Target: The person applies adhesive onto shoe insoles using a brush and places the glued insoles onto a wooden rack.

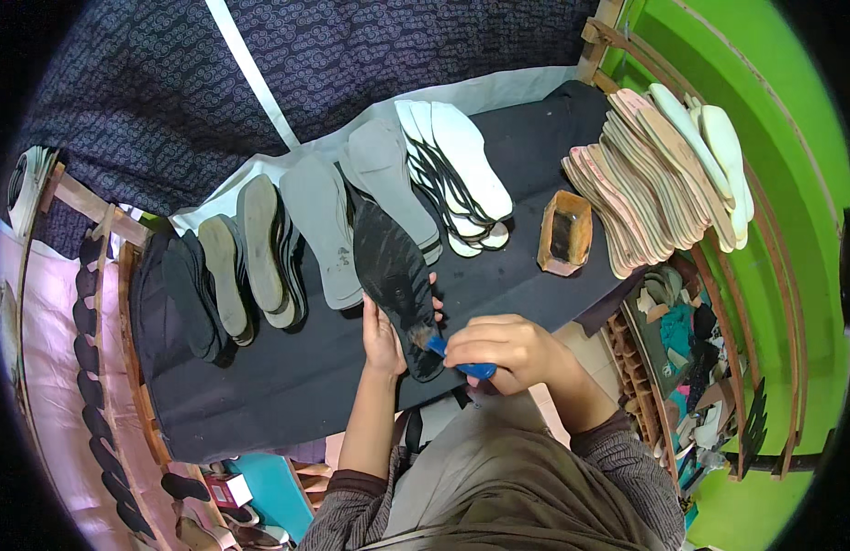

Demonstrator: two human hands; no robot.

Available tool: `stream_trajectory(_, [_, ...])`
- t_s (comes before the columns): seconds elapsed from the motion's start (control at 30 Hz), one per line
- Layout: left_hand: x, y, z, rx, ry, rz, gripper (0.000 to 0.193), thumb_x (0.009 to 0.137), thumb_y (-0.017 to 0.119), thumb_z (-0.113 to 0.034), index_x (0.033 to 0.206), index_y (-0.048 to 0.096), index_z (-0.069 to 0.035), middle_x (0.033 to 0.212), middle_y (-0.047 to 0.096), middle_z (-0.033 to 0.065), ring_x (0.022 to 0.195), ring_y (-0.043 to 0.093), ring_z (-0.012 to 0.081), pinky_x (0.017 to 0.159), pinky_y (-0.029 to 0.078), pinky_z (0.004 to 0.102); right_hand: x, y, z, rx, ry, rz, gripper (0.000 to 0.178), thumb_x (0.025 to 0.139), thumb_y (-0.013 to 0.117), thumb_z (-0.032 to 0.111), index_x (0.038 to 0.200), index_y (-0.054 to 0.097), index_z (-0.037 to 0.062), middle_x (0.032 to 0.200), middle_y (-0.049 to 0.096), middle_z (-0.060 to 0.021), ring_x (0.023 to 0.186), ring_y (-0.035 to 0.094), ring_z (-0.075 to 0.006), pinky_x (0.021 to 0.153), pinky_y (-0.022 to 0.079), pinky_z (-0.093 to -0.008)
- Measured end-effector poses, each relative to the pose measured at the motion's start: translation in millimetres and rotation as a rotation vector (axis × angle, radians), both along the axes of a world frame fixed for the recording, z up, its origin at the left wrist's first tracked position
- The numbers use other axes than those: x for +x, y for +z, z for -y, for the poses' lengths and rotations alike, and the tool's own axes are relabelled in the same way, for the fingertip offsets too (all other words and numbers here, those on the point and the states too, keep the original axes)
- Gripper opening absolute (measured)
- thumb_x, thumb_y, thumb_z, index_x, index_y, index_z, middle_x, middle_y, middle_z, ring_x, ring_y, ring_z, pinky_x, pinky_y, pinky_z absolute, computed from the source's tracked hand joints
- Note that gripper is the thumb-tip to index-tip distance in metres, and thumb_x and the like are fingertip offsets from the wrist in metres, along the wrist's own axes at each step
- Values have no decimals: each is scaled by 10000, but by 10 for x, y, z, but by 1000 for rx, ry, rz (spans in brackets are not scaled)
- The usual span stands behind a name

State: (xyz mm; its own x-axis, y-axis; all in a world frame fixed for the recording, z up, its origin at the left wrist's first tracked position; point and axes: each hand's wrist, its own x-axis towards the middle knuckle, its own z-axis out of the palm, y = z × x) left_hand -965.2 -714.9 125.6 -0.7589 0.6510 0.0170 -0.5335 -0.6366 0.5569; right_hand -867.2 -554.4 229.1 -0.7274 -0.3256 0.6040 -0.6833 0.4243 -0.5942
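Note:
My left hand [383, 335] is closed around the edges of a black shoe sole [388, 257], thumb on one side and fingertips showing on the other. The sole is tilted lengthwise away from me above the table's near edge. In my right hand [507, 351] is a brush with a blue handle [478, 370]. Its bristles [419, 335] touch the sole's face near the end closest to me. Wet-looking streaks cover part of the black surface. Beyond the sole lie grey soles [319, 230], partly hidden behind it.
A small open box [565, 231] with dark insides stands on the black-covered table [287, 395]. Right of it lies a long stack of beige soles [641, 179]. White soles [461, 156] and dark soles [193, 298] lie along the back and left. Wooden racks [99, 349] flank the table.

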Motion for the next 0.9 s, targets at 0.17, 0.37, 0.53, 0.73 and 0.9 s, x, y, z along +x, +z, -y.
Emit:
stream_trajectory(0.17, [-3,45,-36,20,16,-34,744,937,119,-589,1354,359,-22,1316,469,182,949,590,262,798,510,385,-86,-63,-1,-115,-136,-134,320,594,691,-15,906,624,14,868,614,-118,761,615,-297,650,514,-355])
stream_trajectory(0.37, [-35,55,-9,3,128,5,738,935,114,-596,1340,369,-34,1266,504,177,937,592,259,790,515,393,-57,-282,90,45,12,-239,288,701,673,84,969,623,-9,966,619,-147,711,620,-289,602,514,-352])
stream_trajectory(0.53, [-50,37,18,25,134,-6,740,932,121,-602,1332,381,-36,1260,512,173,934,595,261,782,516,394,179,-324,127,65,132,-130,314,637,613,59,948,612,18,953,606,-124,702,598,-275,611,503,-347])
stream_trajectory(0.73, [-86,37,45,112,111,17,743,928,127,-607,1346,371,-43,1272,499,180,929,593,269,793,509,394,262,-193,-396,-57,-61,243,231,649,612,35,878,641,34,875,643,-104,784,627,-283,705,511,-344])
stream_trajectory(0.9, [-27,59,39,108,122,-8,776,910,135,-642,1352,368,-49,1270,497,186,922,589,276,797,506,394,455,-39,-867,-136,-702,-97,197,701,563,0,877,652,3,880,655,-131,826,639,-255,732,499,-330])
